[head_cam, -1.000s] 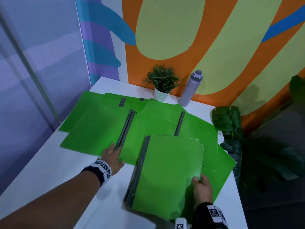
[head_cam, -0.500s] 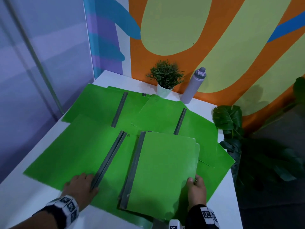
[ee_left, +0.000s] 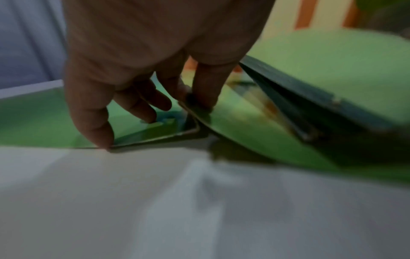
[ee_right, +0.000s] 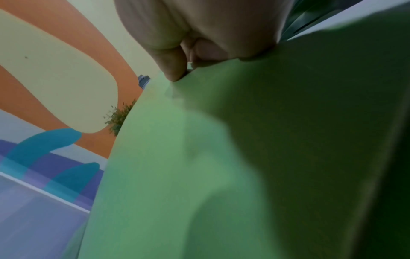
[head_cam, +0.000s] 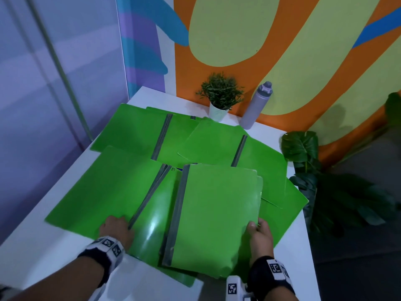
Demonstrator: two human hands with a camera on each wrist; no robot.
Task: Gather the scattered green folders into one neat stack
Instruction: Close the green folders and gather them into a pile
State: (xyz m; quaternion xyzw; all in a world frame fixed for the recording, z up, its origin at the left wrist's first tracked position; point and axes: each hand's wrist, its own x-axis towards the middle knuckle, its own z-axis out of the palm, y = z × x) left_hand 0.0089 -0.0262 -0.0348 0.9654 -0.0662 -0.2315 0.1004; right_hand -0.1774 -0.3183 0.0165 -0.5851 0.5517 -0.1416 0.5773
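Several green folders with grey spines lie overlapping on the white table (head_cam: pixel 39 246). My right hand (head_cam: pixel 257 228) grips the right edge of a closed stack of folders (head_cam: pixel 214 213), which is tilted up off the folders below. In the right wrist view the thumb (ee_right: pixel 170 66) pinches that stack's edge (ee_right: pixel 199 140). My left hand (head_cam: pixel 115 228) holds an open folder (head_cam: pixel 104 187) at its near edge beside the spine. Its bent fingers (ee_left: pixel 206 87) sit on the spine and its thumb (ee_left: pixel 97 133) at the edge. That folder's right flap (ee_left: pixel 244 133) curves upward. Two more open folders (head_cam: pixel 134 131) (head_cam: pixel 217 144) lie further back.
A small potted plant (head_cam: pixel 220 98) and a grey bottle (head_cam: pixel 257 105) stand at the table's far edge against the painted wall. A large leafy plant (head_cam: pixel 303 153) stands off the table's right side. A glass partition runs along the left.
My left hand has dragged the open folder toward me across the table, and its right flap now bows up. The right hand keeps its grip on the closed stack.
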